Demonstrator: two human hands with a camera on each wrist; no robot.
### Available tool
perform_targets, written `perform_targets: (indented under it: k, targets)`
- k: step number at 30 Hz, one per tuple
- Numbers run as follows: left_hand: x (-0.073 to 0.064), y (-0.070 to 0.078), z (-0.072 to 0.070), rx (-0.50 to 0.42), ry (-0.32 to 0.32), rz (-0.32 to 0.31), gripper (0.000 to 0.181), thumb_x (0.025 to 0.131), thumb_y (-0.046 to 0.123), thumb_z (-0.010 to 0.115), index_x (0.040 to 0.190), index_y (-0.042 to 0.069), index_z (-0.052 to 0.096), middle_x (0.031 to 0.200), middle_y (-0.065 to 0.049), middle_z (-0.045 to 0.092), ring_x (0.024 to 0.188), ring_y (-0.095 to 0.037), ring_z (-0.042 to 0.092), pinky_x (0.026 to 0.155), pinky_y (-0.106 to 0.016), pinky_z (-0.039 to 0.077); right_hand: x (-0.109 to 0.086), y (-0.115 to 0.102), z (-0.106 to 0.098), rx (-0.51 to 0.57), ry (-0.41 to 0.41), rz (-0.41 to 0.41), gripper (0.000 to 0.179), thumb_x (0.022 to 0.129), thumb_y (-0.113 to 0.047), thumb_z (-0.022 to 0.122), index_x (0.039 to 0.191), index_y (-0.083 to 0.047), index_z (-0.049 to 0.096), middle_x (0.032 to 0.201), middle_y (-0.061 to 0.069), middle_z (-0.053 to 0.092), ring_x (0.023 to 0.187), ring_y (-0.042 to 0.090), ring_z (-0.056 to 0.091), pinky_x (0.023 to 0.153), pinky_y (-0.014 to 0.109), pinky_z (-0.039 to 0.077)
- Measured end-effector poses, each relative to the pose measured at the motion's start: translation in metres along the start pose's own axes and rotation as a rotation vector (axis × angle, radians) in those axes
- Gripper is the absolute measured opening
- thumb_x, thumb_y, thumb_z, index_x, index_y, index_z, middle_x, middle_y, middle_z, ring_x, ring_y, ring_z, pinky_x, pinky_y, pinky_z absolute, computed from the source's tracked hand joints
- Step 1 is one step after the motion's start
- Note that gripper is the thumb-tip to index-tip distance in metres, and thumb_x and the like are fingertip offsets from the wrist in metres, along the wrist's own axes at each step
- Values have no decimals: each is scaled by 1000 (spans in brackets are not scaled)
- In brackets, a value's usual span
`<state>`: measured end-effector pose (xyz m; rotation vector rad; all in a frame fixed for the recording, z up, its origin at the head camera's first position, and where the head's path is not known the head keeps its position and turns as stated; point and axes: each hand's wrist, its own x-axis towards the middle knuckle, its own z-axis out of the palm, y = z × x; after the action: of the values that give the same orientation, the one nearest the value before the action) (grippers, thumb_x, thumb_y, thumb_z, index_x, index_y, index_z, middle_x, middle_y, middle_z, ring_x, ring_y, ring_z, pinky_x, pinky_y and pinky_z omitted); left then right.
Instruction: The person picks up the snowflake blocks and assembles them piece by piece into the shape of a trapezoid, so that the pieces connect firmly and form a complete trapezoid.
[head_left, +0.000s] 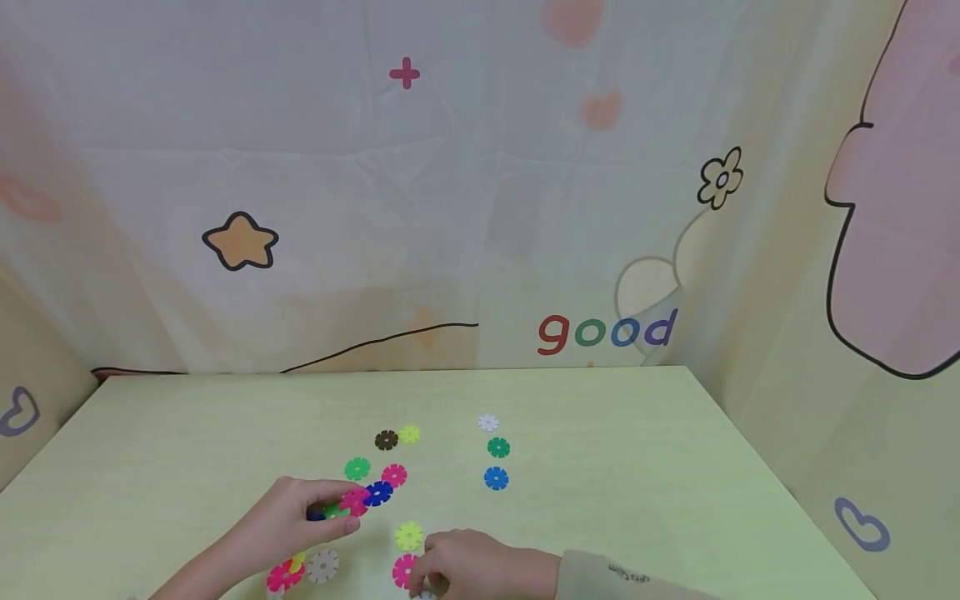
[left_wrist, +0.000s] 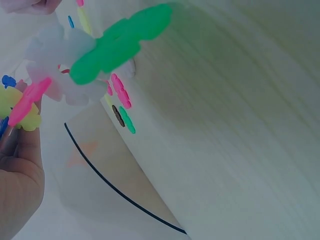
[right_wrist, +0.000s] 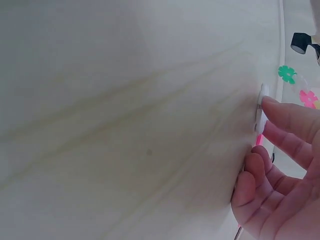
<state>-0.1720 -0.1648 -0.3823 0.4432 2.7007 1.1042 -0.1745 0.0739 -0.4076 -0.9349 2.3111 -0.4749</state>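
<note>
My left hand holds a chain of interlocked notched plastic discs above the table. In the head view a blue disc, a pink disc and a green disc show at its fingers. The left wrist view shows a yellow disc by the fingers, then a pink disc, a white disc and a green disc. Low over the tabletop, my right hand pinches a white disc between thumb and finger, seen edge-on. Its other fingers curl near the surface.
Close by the right hand lie a yellow disc and a pink disc. Farther back are a brown disc, a lighter green disc, and a column with white, dark green and blue discs. Printed curtains enclose the table.
</note>
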Motion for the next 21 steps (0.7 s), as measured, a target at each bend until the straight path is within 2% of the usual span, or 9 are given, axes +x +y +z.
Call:
perform_targets:
  k: [6,14,17,21]
  targets:
    - [1,-1,2,-6,9,-5,43,74,41,66,108,15,63,101,-3,66,87,-14,56,67,-23,50,-1,-1,1,-40,5,-10,14,78,-22,67,92,-23,65,73,-14,50,66,-3,47,62,11,41]
    - [0,2,4,-11,20,-15,45,74,43,66,110,16,63,100,-3,66,87,-14,57,67,-24,50,-8,1,1,92,-29,-12,6,83,-21,61,85,-23,56,65,-11,51,63,-1,48,59,13,42]
    - [-1,5,4,-7,35,-6,48,74,45,65,112,15,61,94,0,66,77,-10,55,60,-20,47,-10,3,0,132,-31,-37,4,84,-19,60,85,-21,56,65,-10,50,62,-2,47,60,13,42]
    - [-2,10,5,6,75,-21,53,74,48,64,114,14,59,69,6,57,59,-7,46,49,-18,38,-11,5,-1,138,-14,-50,3,85,-16,59,86,-19,58,66,-11,52,62,-2,47,61,12,42]
